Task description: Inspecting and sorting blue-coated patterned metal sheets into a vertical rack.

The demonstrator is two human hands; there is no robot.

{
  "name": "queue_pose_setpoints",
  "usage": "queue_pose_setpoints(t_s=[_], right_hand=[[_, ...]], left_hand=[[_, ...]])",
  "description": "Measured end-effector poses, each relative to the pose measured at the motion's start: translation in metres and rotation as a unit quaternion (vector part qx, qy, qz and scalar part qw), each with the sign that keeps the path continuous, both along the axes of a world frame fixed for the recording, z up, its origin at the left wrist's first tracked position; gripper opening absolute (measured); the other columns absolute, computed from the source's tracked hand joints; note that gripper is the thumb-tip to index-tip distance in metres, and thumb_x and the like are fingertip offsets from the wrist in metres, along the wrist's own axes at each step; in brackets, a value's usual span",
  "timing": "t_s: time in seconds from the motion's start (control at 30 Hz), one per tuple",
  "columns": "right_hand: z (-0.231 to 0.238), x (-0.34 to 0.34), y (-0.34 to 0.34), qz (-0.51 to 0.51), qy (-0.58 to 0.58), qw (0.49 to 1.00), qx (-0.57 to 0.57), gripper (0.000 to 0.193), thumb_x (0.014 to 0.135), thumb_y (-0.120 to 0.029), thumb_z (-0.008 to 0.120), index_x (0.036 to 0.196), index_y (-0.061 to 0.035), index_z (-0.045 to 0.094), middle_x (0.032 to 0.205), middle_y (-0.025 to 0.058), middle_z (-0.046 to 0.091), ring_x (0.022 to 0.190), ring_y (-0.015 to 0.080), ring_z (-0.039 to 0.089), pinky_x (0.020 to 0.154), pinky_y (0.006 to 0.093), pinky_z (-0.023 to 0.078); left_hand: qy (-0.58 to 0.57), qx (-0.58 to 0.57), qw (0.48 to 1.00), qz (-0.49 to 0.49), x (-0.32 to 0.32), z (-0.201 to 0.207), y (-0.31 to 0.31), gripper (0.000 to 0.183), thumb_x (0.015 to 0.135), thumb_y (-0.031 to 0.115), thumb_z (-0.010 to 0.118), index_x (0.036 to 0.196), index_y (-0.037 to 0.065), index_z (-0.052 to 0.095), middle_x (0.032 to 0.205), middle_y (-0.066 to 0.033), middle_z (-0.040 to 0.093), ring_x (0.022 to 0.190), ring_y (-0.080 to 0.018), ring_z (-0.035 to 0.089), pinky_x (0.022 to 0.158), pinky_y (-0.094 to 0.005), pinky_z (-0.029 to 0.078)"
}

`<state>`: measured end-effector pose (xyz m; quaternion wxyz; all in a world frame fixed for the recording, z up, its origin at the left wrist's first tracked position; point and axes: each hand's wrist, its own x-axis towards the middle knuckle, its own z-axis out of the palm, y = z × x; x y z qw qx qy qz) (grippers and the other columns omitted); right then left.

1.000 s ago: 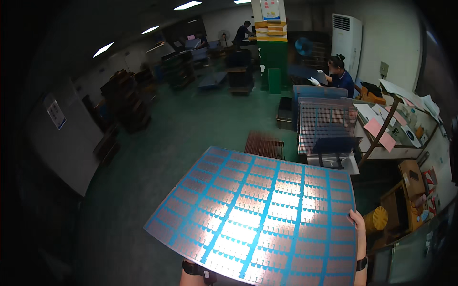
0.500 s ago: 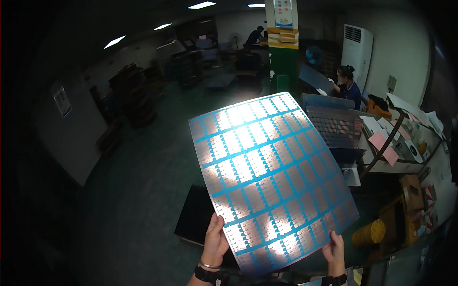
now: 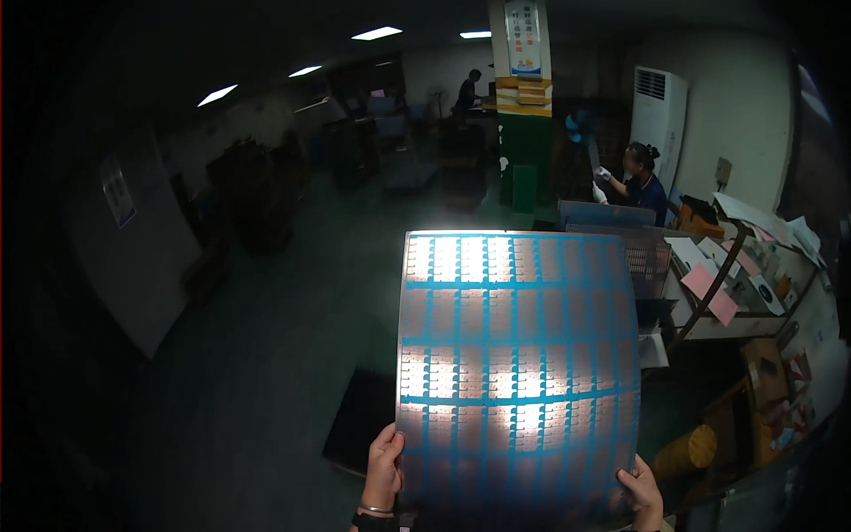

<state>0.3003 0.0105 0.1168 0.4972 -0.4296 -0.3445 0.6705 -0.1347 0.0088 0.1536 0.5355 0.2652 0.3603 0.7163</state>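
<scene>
Between my two hands I hold a large, thin circuit board panel (image 3: 519,355), coppery with a blue grid of repeated blocks. Bright glare lies across its upper left and middle rows. My left hand (image 3: 384,465) grips its left edge low down, thumb on the front face. At the lower right edge, my right hand (image 3: 642,488) is closed on it, its thumb also on the front. Most of the fingers are hidden behind the panel, and its lower edge is dim.
Beyond the panel, at right, a co-worker (image 3: 645,184) in white gloves handles another sheet. A rack (image 3: 651,257) with panels and a cluttered bench (image 3: 749,297) stand at right. A yellow cylinder (image 3: 687,452) is near the lower right, a dark box (image 3: 359,421) left of the panel, a green pillar (image 3: 523,151) behind.
The panel has turned from a slant to nearly upright and its top edge has come lower. The glare on it has shifted. The co-worker's sheet has turned edge-on.
</scene>
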Motion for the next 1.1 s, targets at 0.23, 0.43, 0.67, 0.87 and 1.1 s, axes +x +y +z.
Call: queue_pose_setpoints(t_s=[0.23,0.43,0.67,0.87,1.1], right_hand=[[-0.018,0.005,-0.011,-0.006,0.007,1.0,-0.014,0.056,0.076,-0.005,0.07,0.125,0.0003,0.044,0.107,0.0077,0.061,0.092,0.0135,0.059,0.08,0.0269,0.047],[-0.017,0.004,-0.014,-0.002,0.005,1.0,-0.017,0.053,0.076,-0.006,0.071,0.123,-0.0007,0.046,0.107,0.0068,0.061,0.092,0.0128,0.059,0.081,0.0265,0.046],[-0.022,0.011,-0.016,0.008,-0.009,0.999,-0.031,0.045,0.075,-0.01,0.073,0.115,-0.001,0.052,0.094,0.0029,0.063,0.081,0.0095,0.058,0.075,0.0247,0.046],[0.012,0.008,-0.017,0.036,-0.081,0.996,-0.027,0.039,0.077,-0.016,0.073,0.109,-0.0009,0.057,0.09,0.0017,0.062,0.078,0.0082,0.055,0.072,0.0238,0.045],[0.132,-0.024,-0.031,-0.032,-0.166,0.981,0.1,0.027,0.078,-0.024,0.068,0.087,0.0007,0.06,0.069,-0.0039,0.053,0.061,0.0032,0.042,0.055,0.0188,0.033]], left_hand=[[0.038,-0.018,0.999,0.013,-0.003,0.001,0.0,0.029,0.091,0.01,0.052,0.115,-0.005,0.053,0.101,-0.0089,0.063,0.09,-0.0131,0.06,0.081,-0.0242,0.048],[0.033,-0.014,0.999,0.017,-0.006,-0.007,0.004,0.027,0.09,0.008,0.051,0.114,-0.005,0.053,0.099,-0.0078,0.063,0.087,-0.012,0.06,0.079,-0.0233,0.048],[0.027,-0.015,0.999,0.03,-0.007,-0.014,0.0,0.024,0.09,0.006,0.05,0.111,-0.005,0.055,0.095,-0.0065,0.064,0.082,-0.0107,0.06,0.074,-0.022,0.048],[0.048,-0.041,0.997,0.039,-0.007,-0.011,0.009,0.023,0.09,0.01,0.05,0.109,-0.002,0.057,0.093,-0.0033,0.063,0.081,-0.0086,0.059,0.075,-0.0226,0.048],[0.142,-0.048,0.988,-0.019,0.005,-0.028,0.062,0.032,0.096,0.015,0.043,0.121,-0.002,0.052,0.108,-0.0084,0.061,0.091,-0.0104,0.058,0.076,-0.0238,0.048]])
